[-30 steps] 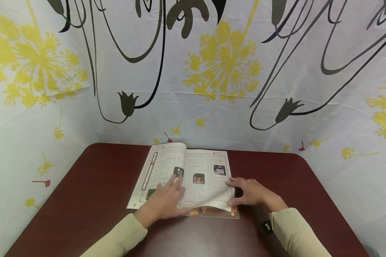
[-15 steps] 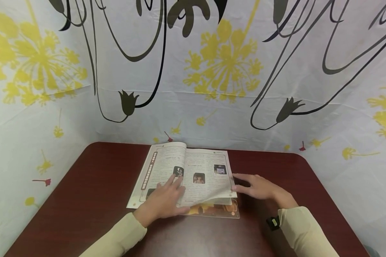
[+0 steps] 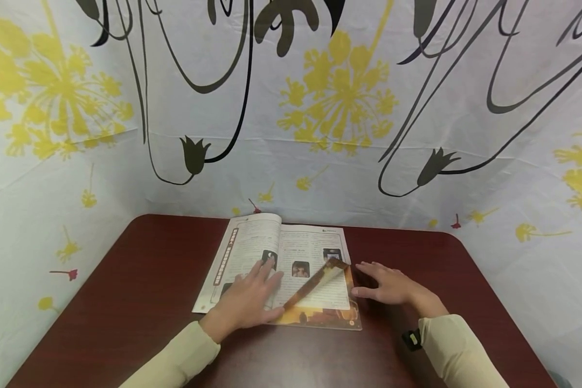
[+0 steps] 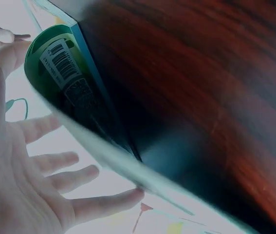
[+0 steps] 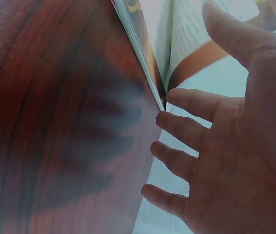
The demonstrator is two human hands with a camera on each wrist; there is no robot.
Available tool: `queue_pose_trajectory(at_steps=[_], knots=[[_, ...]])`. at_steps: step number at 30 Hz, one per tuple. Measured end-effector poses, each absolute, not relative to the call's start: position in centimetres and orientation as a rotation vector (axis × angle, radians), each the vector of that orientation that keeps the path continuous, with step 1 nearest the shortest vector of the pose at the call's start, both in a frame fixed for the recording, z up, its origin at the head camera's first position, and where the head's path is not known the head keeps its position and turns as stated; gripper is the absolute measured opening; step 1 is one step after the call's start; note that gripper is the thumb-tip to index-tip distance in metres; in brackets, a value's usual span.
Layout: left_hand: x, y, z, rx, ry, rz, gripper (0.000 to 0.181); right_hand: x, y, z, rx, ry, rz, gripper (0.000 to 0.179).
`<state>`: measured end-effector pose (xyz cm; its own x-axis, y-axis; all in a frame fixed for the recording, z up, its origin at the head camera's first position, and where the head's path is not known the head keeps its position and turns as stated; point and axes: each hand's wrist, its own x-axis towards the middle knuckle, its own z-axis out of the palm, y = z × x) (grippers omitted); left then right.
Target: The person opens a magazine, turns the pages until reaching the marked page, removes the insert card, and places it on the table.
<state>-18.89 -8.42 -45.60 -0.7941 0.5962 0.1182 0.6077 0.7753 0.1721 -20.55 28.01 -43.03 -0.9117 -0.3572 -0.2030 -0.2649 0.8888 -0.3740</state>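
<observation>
An open magazine with printed text and small photos lies on the table. My left hand rests with spread, straight fingers over its left page and gutter. In the left wrist view, the magazine's green back cover with a barcode bows up from the tabletop. On the right page, a leaf's lower corner curls up and over, showing its brown-orange picture side above the page beneath. Just off the right edge, my right hand has its fingers extended and the thumb apart; its fingertips are close to the page edges.
The dark red-brown table has rounded far corners. A white cloth with yellow and dark flower prints hangs behind and at both sides. A small black device shows at my right sleeve.
My right hand has slid right, off the page edge. The leaf's lower right corner has lifted and curled toward the left, exposing its picture side. The left hand has barely shifted.
</observation>
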Motion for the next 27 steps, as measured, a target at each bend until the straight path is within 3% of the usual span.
queue_pose_trajectory(at_steps=[16, 27], knots=[[-19.4, -8.2, -45.8, -1.031, -2.61, -0.219, 0.104, -20.0, 26.7, -44.2, -0.663, 2.713, -0.501, 0.105], [-19.5, -8.3, -45.7, -1.159, -2.452, -0.185, 0.082, -20.1, 26.3, -44.6, -0.662, 2.718, -0.437, 0.109]])
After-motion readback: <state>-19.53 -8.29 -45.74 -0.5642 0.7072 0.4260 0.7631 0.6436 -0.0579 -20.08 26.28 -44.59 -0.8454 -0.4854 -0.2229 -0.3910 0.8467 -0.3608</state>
